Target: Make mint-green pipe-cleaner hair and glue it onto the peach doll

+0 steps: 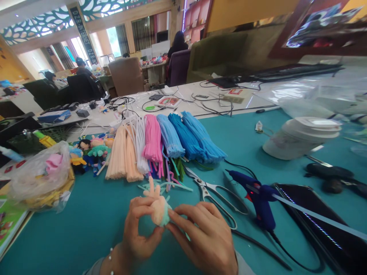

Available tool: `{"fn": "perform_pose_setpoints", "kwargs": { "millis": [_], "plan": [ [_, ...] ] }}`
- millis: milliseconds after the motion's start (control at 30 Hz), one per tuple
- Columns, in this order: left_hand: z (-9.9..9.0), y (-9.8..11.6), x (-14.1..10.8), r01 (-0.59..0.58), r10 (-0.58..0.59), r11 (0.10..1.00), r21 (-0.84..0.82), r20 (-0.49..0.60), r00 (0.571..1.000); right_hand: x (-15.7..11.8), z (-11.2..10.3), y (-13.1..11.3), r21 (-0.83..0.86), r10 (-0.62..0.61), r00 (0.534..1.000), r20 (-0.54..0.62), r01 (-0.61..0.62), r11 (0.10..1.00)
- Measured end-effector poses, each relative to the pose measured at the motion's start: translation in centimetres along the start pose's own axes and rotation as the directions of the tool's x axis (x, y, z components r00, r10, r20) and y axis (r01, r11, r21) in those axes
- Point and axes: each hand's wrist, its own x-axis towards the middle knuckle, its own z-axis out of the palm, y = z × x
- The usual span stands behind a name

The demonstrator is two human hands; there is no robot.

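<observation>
A small fuzzy figure [157, 211], peach with a mint-green part on its right side, is held up between both hands. My left hand [141, 225] grips its left side and bottom between thumb and fingers. My right hand [200, 233] pinches the mint-green edge with thumb and fingertips. Peach prongs stick up from the figure's top. Just behind it lie loose mint-green stems [183, 187] on the teal mat [94, 217]. Metal scissors [219, 194] lie open to the right, beside a blue glue gun [262, 202] with a glue stick in its back.
Bundles of peach, white, pink and blue stems [192, 139] lie behind the hands. A plastic bag [40, 175] and small dolls [96, 149] are left. At right are a white lidded container [298, 137] and a dark phone [323, 217]. People sit far back.
</observation>
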Motion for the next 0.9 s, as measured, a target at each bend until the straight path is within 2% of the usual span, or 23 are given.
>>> {"fn": "perform_pose_setpoints", "kwargs": {
  "millis": [300,533,900],
  "plan": [
    [0.11,-0.18,-0.02,0.121,-0.124,0.981,-0.154,-0.008,0.992,0.17,0.07,-0.10,0.064,0.056,0.996,-0.063,-0.052,0.997],
    [-0.02,-0.36,-0.19,0.140,-0.140,0.977,-0.159,0.010,0.990,0.34,-0.02,-0.07,0.049,0.044,0.997,-0.056,-0.042,0.998],
    [0.02,-0.05,0.12,0.105,-0.107,0.987,-0.118,-0.012,0.994,0.51,-0.18,-0.10,0.062,0.059,0.998,-0.027,-0.058,0.996]
  ]
}}
